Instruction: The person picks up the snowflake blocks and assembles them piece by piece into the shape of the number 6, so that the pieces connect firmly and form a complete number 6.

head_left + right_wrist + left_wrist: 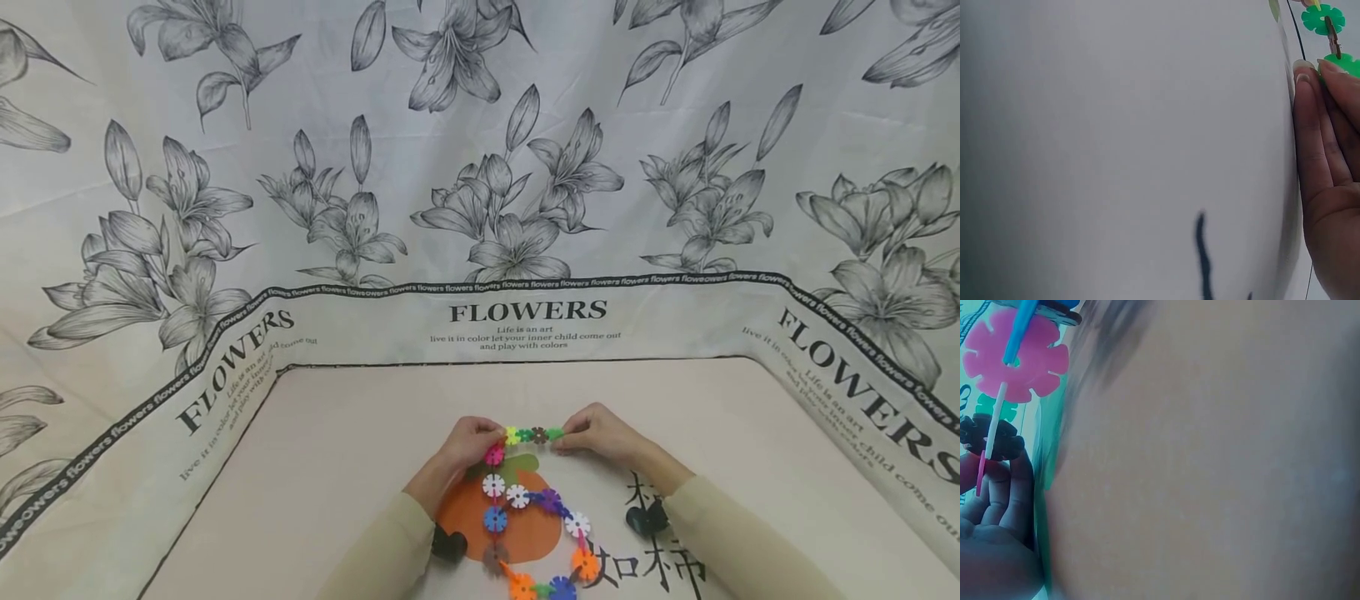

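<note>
A chain of slotted, flower-shaped plastic discs in many colours hangs between and below the hands in the head view. My left hand (pixel 470 442) pinches it at the upper left corner, by a yellow disc (pixel 512 435) and a pink disc (pixel 494 455). With thumb and fingertips, my right hand (pixel 603 435) pinches a green disc (pixel 556 434) at the other end of the short top row. A brown disc (pixel 540 435) sits between. Lower down, the chain loops through white, blue, purple and orange discs (pixel 585 564). The right wrist view shows straight fingers (pixel 1310 137) at the green disc.
A light cloth (pixel 360 467) printed with an orange persimmon (pixel 461 517) and dark characters (pixel 678 567) covers the table. Behind it stands a flower-print curtain (pixel 525 325). Dark heart shapes (pixel 450 543) lie beside both forearms. The chain's lower end runs off the head view's bottom edge.
</note>
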`<control>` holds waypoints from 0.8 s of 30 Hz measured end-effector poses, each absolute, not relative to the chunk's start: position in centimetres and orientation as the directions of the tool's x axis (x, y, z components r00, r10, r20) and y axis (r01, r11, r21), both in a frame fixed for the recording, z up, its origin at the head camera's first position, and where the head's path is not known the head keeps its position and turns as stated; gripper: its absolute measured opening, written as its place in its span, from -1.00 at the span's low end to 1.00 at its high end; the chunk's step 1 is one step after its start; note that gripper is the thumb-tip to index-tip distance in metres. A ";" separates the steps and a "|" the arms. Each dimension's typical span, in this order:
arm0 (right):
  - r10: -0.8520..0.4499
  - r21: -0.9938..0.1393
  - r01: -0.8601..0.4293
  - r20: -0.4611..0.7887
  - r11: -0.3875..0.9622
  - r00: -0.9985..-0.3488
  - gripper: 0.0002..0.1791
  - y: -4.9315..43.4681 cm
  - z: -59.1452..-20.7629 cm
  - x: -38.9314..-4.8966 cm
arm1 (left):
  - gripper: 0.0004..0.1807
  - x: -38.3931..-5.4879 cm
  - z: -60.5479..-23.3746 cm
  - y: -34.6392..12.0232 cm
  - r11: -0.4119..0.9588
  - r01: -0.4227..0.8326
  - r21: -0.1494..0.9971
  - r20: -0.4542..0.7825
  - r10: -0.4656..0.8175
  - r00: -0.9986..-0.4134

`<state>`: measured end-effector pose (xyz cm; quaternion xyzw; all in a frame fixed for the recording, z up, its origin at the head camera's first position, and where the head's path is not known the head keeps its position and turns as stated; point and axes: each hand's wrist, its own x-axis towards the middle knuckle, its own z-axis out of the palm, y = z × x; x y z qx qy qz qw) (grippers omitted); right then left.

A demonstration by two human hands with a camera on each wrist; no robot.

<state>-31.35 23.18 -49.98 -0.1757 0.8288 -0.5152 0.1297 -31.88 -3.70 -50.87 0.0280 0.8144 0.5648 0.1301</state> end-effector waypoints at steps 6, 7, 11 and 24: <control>-0.429 -0.896 -0.154 -0.045 0.417 -0.902 -0.85 23.1 -49.9 -31.1 | -0.82 -31.5 -50.9 -3.6 0.362 -0.118 0.925 -0.193 0.178 -0.965; -0.433 -0.895 -0.156 -0.045 0.418 -0.900 -0.85 23.1 -49.9 -31.1 | -0.82 -31.5 -50.9 -3.5 0.362 -0.115 0.925 -0.189 0.178 -0.966; -0.446 -0.893 -0.165 -0.045 0.420 -0.894 -0.84 23.0 -49.6 -31.3 | -0.83 -31.8 -50.8 -3.4 0.351 -0.102 0.931 -0.174 0.180 -0.968; -0.407 -0.794 -0.236 -0.016 0.561 -0.913 -0.82 22.6 -49.3 -31.5 | -0.83 -32.0 -49.9 -3.8 0.560 0.071 0.825 -0.065 0.220 -0.973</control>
